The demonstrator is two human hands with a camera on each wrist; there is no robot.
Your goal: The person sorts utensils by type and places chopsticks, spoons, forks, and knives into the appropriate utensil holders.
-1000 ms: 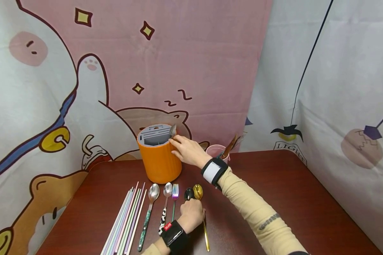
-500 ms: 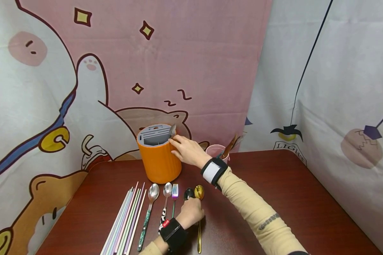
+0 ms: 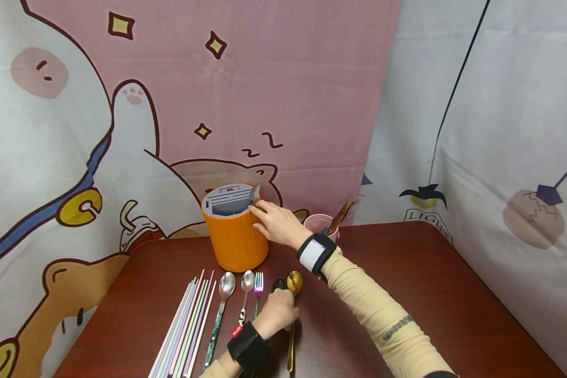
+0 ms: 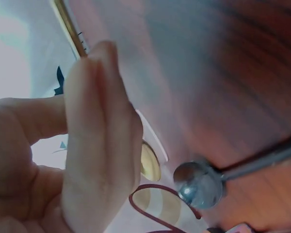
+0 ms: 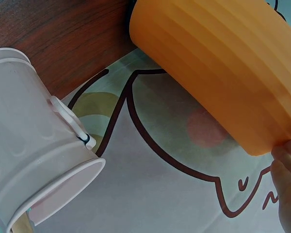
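A gold spoon [image 3: 294,282] lies nearly straight on the table, its handle pinched by the fingers of my left hand [image 3: 279,312]. In the left wrist view those fingers [image 4: 99,145] are curled, and part of a golden handle [image 4: 70,29] shows beyond them. A black spoon [image 3: 279,284] lies beside it, mostly hidden by the hand. My right hand [image 3: 281,226] touches the upper rim of an orange utensil holder [image 3: 238,241], near a metal utensil head [image 3: 254,193] standing at its edge. In the right wrist view only some fingertips [image 5: 283,170] show against the holder.
Left of the hands lie a purple-toned fork [image 3: 259,283], a spoon with a spotted handle [image 3: 248,281], a green-handled spoon [image 3: 227,284] and several pastel chopsticks [image 3: 189,325]. Behind the right wrist stands a pink cup [image 3: 317,221] holding brown-handled utensils [image 3: 341,216].
The gold spoon has turned from slanting to nearly straight, its handle end shifting left. My left hand has moved slightly up and left; my right hand stays at the holder.
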